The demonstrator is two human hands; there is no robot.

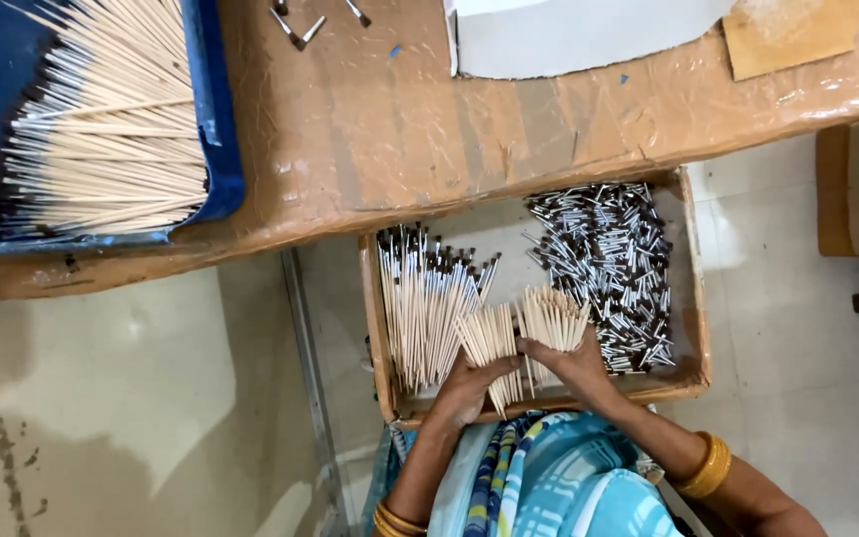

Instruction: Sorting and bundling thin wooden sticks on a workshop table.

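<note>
A shallow cardboard tray (696, 298) sits on my lap below a table edge. My left hand (469, 386) grips a bundle of thin pale wooden sticks (489, 338) fanned upward over the tray. My right hand (574, 363) holds a second bundle of the same sticks (554, 316) right beside it. To the left in the tray lies a pile of sticks with dark metal-capped tips (428, 298). On the right side of the tray lies a heap of several small silver and dark ferrules (608, 268).
Above the tray is a brown tape-covered table (429, 129). A blue tray (221, 149) at its left holds a large stack of pale sticks (101, 129). White sheet (569, 35) and metal clips (295, 30) lie at the far edge. Pale tiled floor (131, 398) lies left.
</note>
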